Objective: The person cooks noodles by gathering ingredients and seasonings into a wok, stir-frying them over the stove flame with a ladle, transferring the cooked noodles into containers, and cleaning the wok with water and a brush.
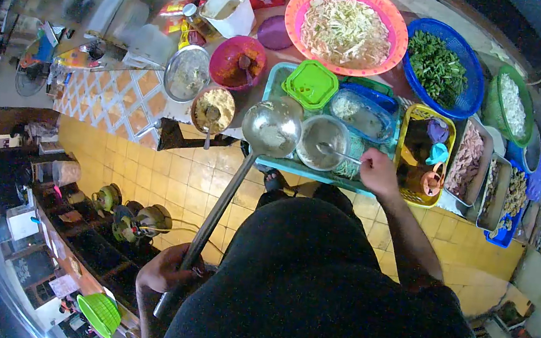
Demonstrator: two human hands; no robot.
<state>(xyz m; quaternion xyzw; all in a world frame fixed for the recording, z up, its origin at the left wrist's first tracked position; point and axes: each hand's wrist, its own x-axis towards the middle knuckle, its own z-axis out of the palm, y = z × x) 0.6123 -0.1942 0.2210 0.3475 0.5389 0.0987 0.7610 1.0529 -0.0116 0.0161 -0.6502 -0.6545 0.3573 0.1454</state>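
Note:
Fingers of my left hand [167, 267] are wrapped round the long dark handle of a large metal ladle [272, 127]. The ladle's wide bowl rests over the left part of a teal tray [298, 168]. In my right hand [379, 172] is the handle end of a small spoon [341, 154], whose tip is inside a whitish round container [316, 134]. That container stands on the tray, right of the ladle bowl and touching or very near it. Behind it lies a green lid [311, 84]; a blue container [361, 114] with pale contents sits to its right.
Shredded vegetables fill a pink basin [292, 18] at the back. Chopped greens are in a blue basket [476, 73]. A yellow basket [446, 162] stands right of the tray. Bowls with spoons, one of them red [219, 60], stand at the left. Gas cylinders [152, 219] are on the floor.

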